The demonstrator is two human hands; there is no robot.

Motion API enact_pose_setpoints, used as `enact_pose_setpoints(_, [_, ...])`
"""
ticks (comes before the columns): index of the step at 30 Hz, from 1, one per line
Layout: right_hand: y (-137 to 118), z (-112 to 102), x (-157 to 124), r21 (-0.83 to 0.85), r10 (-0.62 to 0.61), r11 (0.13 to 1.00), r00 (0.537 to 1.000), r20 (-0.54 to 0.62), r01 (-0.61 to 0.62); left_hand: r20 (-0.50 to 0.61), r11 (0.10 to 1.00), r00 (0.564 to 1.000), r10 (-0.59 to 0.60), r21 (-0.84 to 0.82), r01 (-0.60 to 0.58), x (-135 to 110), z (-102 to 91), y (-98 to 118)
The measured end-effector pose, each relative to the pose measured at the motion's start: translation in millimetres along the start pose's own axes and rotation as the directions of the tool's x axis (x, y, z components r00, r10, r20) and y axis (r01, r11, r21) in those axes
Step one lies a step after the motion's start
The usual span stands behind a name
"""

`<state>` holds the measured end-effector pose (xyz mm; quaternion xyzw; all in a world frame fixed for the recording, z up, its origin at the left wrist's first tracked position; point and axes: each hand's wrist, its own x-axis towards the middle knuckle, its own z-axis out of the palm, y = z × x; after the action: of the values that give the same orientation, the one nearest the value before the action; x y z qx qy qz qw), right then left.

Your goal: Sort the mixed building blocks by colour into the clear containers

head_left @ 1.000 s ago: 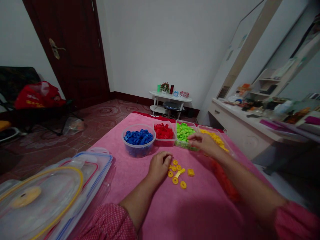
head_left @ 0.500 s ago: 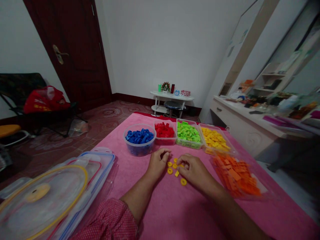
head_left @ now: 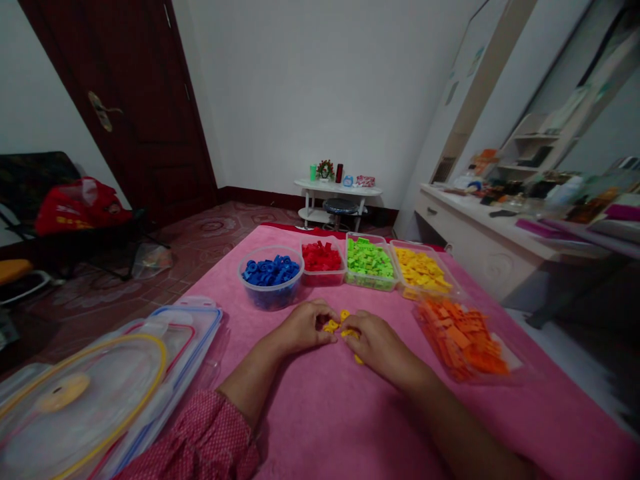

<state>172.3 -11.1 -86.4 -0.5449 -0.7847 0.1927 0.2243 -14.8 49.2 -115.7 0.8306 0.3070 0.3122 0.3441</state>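
Near the middle of the pink cloth, my left hand (head_left: 306,327) curls its thumb and fingers around a few small yellow toy pieces (head_left: 330,326). Facing it from the right, my right hand (head_left: 376,343) has its fingertips bent down over another yellow piece (head_left: 349,332). One yellow piece (head_left: 345,315) lies just beyond the fingertips, and part of a yellow ring-shaped piece (head_left: 359,359) peeks out under my right hand. The fingers hide exactly how many pieces are held and how they touch.
Beyond my hands stand a round tub (head_left: 271,298) of blue pieces and boxes of red (head_left: 323,278), green (head_left: 373,283) and yellow bricks (head_left: 424,272). An orange brick bag or tray (head_left: 465,340) lies right. Stacked clear lids (head_left: 115,393) occupy the left side.
My left hand has opened its thumb and closed around yellow pieces. Both hands have drawn together, and the loose scattered pieces are now gathered between them. The view has shifted slightly.
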Motion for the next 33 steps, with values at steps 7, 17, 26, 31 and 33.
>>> enact_pose_setpoints(7, [2.6, 3.4, 7.7, 0.853, 0.378, 0.482, 0.926, 0.006, -0.202, -0.103, 0.999, 0.994, -0.021, 0.025, 0.024, 2.8, 7.1, 0.3])
enact_pose_setpoints(17, [-9.3, 7.3, 6.5, 0.934, 0.310, -0.160, 0.882, 0.355, -0.319, -0.359, 0.942, 0.923, -0.135, -0.336, 0.007, 10.7, 14.3, 21.7])
enact_pose_setpoints(26, [-7.8, -1.0, 8.0, 0.960, 0.420, -0.187, 0.866, 0.270, -0.209, -0.374, 0.979, 0.926, 0.047, -0.168, -0.117, 10.4, 11.4, 51.4])
enact_pose_setpoints(31, [9.4, -21.0, 11.3, 0.988, 0.580, -0.150, 0.805, 0.122, -0.041, 0.146, 0.989, 0.987, 0.070, -0.137, -0.050, 5.2, 16.8, 42.5])
enact_pose_setpoints(33, [10.2, -22.1, 10.7, 0.991, 0.584, -0.126, 0.805, 0.105, -0.038, 0.266, 0.994, 0.959, 0.096, -0.073, -0.079, 3.2, 21.6, 40.8])
